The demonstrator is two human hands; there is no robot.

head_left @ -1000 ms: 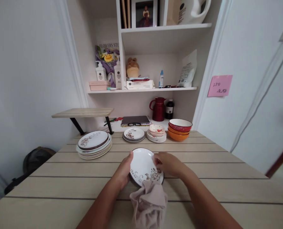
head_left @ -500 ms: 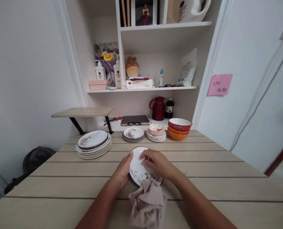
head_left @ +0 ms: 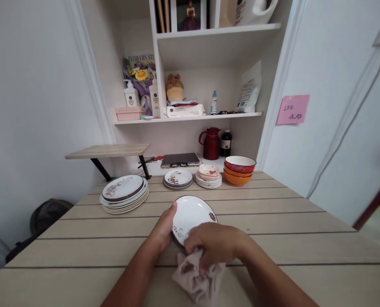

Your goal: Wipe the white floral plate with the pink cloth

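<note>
A white plate (head_left: 191,212) with a dark rim and brown floral pattern is held in front of me, tilted slightly. My left hand (head_left: 164,226) grips its left edge, thumb on the upper rim and the other fingers hidden beneath. Over the plate's near edge, my right hand (head_left: 213,244) pinches a crumpled greyish-pink cloth (head_left: 199,281) between thumb and fingers. The cloth hangs down toward the table's near side, and the right hand covers part of the floral pattern.
On the wooden table (head_left: 273,247) stand a stack of large plates (head_left: 123,187), smaller floral plates (head_left: 178,177), white saucers with small dishes (head_left: 209,175) on top, and stacked bowls (head_left: 239,170). A small raised wooden shelf (head_left: 108,151) stands at the left. Behind are a red jug (head_left: 211,143) and shelving.
My right hand has moved from the plate's middle down toward its near edge and closed on the cloth. My left hand still holds the plate. The view has shifted slightly.
</note>
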